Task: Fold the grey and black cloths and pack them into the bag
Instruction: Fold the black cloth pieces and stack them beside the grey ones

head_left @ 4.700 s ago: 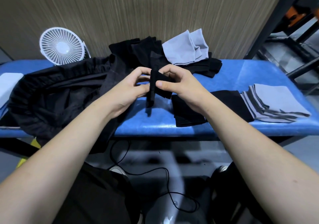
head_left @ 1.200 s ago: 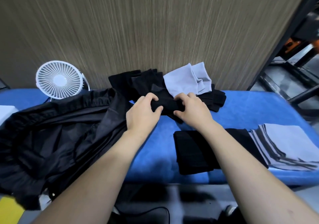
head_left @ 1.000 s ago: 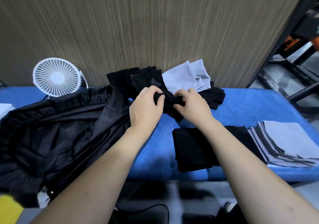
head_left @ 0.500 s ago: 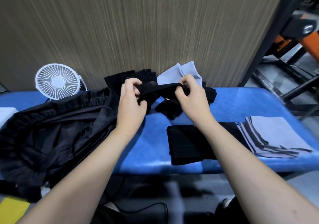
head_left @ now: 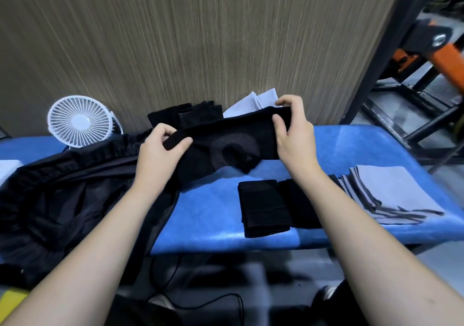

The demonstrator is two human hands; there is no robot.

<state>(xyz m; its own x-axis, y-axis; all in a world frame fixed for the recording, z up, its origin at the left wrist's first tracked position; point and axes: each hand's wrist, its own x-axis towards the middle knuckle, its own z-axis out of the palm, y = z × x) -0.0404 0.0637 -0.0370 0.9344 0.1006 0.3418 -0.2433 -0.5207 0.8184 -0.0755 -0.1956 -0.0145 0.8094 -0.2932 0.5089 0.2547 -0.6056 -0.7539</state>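
A black cloth [head_left: 226,144] hangs stretched above the blue table [head_left: 208,215]. My left hand [head_left: 160,157] grips its left end and my right hand [head_left: 293,134] pinches its right end. Behind it lies a heap of loose black cloths [head_left: 185,116] with a grey cloth [head_left: 253,103] on top, against the wall. Folded black cloths [head_left: 263,205] are stacked at the front middle, partly under my right forearm. A stack of folded grey cloths [head_left: 391,192] sits at the right. A large black bag [head_left: 57,192] lies crumpled on the left.
A small white fan [head_left: 79,121] stands at the back left by the wooden wall. A white object [head_left: 7,172] shows at the far left edge. Black metal framing [head_left: 411,99] stands to the right. A cable [head_left: 200,308] lies on the floor below the table's front edge.
Both hands picked a black cloth off the back heap, lifted it and pulled apart, so it now hangs stretched wide between them.
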